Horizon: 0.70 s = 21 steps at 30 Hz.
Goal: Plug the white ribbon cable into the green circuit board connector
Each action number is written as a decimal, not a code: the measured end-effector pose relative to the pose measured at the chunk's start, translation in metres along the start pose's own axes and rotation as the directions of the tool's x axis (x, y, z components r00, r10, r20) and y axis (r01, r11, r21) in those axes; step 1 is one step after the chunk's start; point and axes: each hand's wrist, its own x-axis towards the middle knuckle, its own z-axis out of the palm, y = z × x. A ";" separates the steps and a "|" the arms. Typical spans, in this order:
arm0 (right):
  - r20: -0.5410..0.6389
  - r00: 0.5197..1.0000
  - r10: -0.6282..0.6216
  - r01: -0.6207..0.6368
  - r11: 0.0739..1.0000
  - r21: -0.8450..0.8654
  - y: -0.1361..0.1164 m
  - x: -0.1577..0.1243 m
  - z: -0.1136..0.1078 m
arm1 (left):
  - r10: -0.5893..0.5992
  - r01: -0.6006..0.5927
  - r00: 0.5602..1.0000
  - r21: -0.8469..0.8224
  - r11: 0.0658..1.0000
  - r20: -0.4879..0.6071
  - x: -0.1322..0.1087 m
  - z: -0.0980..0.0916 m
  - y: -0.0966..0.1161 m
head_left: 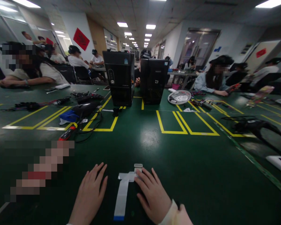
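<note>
My open right hand touches the white strip toward the surface's near edge, maybe steadying it; my left hand lies open.

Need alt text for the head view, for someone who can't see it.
The right hand touches the far end of a flat white cable on a green table; the left hand is apart from it, palm down. Two black PC towers stand beyond.
</note>
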 end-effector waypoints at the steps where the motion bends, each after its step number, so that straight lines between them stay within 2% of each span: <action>1: 0.011 1.000 -0.006 0.006 1.000 0.010 0.000 0.000 -0.003 | 0.002 -0.002 1.000 0.000 1.000 -0.002 0.000 0.000 0.000; 6: 0.030 0.999 -0.043 0.041 0.997 0.066 -0.001 -0.002 -0.015 | -0.001 0.001 1.000 0.012 1.000 0.010 0.001 -0.001 0.002; 10: 0.000 0.999 -0.053 0.053 0.997 0.054 -0.002 -0.003 -0.009 | 0.006 -0.006 1.000 0.008 1.000 0.024 0.001 0.000 0.001; 13: -0.119 0.993 -0.024 0.020 0.999 -0.037 0.008 -0.006 0.003 | -0.001 0.001 0.999 0.008 1.000 0.035 0.001 0.000 0.000; 15: -0.251 0.967 0.043 -0.069 0.993 -0.099 0.024 -0.012 0.007 | -0.002 0.002 0.999 0.010 1.000 0.042 0.000 0.000 -0.001; 16: -0.321 0.943 0.089 -0.135 0.983 -0.123 0.036 -0.017 0.007 | 0.000 -0.001 0.999 0.011 1.000 0.045 0.000 0.000 -0.001; 18: -0.453 0.862 0.225 -0.320 0.936 -0.145 0.065 -0.034 0.000 | 0.002 -0.002 0.999 0.012 1.000 0.043 0.000 0.001 -0.001; 20: -0.565 0.728 0.388 -0.542 0.830 -0.129 0.101 -0.060 -0.013 | -0.001 0.000 0.999 0.011 1.000 0.046 -0.001 0.002 -0.001; 21: -0.606 0.629 0.486 -0.675 0.729 -0.115 0.119 -0.077 -0.021 | -0.002 0.002 0.999 0.010 1.000 0.049 -0.001 0.002 -0.001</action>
